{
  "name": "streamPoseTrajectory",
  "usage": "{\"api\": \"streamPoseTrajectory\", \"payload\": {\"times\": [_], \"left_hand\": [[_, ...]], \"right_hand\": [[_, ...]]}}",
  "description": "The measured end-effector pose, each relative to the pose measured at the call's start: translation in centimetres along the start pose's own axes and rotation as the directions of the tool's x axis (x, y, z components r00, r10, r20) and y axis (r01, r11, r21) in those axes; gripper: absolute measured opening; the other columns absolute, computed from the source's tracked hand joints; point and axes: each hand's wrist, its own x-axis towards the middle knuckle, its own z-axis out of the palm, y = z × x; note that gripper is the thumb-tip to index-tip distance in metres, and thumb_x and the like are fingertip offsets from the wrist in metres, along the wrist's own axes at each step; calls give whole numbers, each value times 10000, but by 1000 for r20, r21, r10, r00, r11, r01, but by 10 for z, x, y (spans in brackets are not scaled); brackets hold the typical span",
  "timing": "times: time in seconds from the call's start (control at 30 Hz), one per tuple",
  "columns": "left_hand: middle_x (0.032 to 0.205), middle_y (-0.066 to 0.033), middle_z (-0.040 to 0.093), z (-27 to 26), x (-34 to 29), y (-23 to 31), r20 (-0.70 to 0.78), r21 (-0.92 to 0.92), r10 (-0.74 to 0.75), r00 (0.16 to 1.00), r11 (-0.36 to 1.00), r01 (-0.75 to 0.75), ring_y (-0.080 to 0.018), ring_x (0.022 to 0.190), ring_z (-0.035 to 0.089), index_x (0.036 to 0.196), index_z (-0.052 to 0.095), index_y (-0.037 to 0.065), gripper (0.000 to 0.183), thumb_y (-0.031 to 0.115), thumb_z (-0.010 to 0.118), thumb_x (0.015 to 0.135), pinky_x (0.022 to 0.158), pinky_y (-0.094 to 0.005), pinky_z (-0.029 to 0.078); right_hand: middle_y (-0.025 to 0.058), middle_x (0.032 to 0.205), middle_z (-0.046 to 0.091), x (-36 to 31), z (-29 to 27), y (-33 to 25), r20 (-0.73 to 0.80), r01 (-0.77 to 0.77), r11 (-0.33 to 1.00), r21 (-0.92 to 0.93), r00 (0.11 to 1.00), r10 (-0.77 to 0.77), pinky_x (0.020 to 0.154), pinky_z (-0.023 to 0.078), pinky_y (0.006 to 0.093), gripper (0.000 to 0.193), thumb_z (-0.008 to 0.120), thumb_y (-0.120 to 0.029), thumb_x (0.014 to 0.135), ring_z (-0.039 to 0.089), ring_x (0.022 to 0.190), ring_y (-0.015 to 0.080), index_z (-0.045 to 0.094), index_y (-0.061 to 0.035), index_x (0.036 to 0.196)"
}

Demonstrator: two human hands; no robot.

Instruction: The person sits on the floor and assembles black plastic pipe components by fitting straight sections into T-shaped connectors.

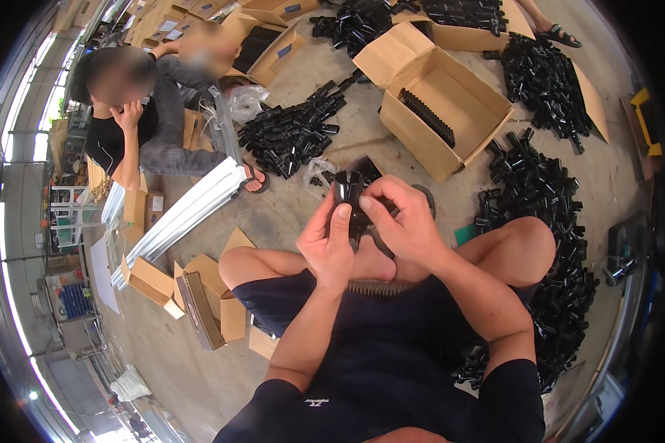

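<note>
In front of my crossed legs, my left hand (329,244) is wrapped round a glossy black plastic part (347,188), tube-shaped with a wider top, with the thumb lying along its front. My right hand (410,225) is closed in a pinch, thumb and forefinger against the right side of that part. Whatever small thing may be between those fingertips is hidden. Below the hands, a row of thin bristle-like points (377,289) runs across my lap. A dark object behind the held part is mostly covered by my hands.
Heaps of similar black parts lie on the right (543,199) and ahead (292,129). An open cardboard box (443,111) holds a black ribbed strip (427,117). Long white strips (181,210) and small cartons (207,295) lie left. Another person (137,125) sits at far left.
</note>
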Motion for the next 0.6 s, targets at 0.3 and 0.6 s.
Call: {"api": "streamPoseTrajectory", "payload": {"times": [0.3,0.6], "left_hand": [[1206,-121,703,-1,3,-4,12,21,-25,1000,999,25,-126,1045,654,1362,587,-101,372,61,617,1028,929,-256,527],[1063,-106,724,-11,25,-20,-59,-355,-341,938,886,299,-147,893,691,1260,642,-74,299,132,600,1049,806,-276,570]], "right_hand": [[123,930,655,4,-4,10,15,-3,1000,8,1000,3,707,539,308,202,731,-145,922,658,792,206,662,21,1015],[138,1084,704,5,-2,20,194,-108,992,70,977,92,742,561,299,387,752,-112,905,676,886,166,663,19,1259]]}}
